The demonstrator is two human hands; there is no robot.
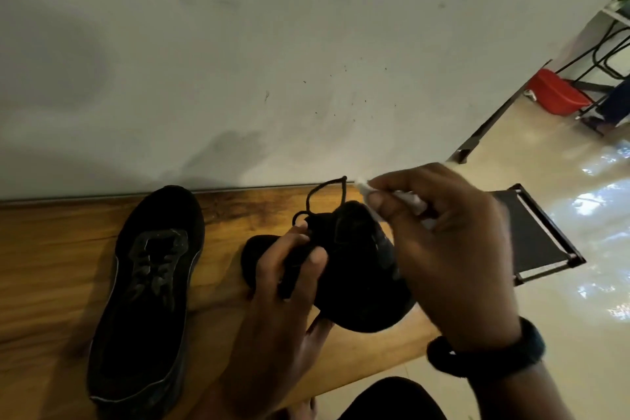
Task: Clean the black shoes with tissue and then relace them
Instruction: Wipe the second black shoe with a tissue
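Black fabric shoe (361,269) held at the right of the wooden bench (51,266)
The left grip (289,269) clasps its middle; the right grip (443,242) pinches a crumpled white tissue (409,200) at its far end, beside a black lace loop (327,189). A second black shoe (150,290) lies flat at the left.

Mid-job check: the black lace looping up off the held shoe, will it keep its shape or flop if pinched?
Probably floppy: the lace is a thin cord curving loosely above the shoe that the left hand grips. It holds an arch unsupported, so likely slightly springy and very light. The right hand pinches the tissue, so a narrow cord may slip.
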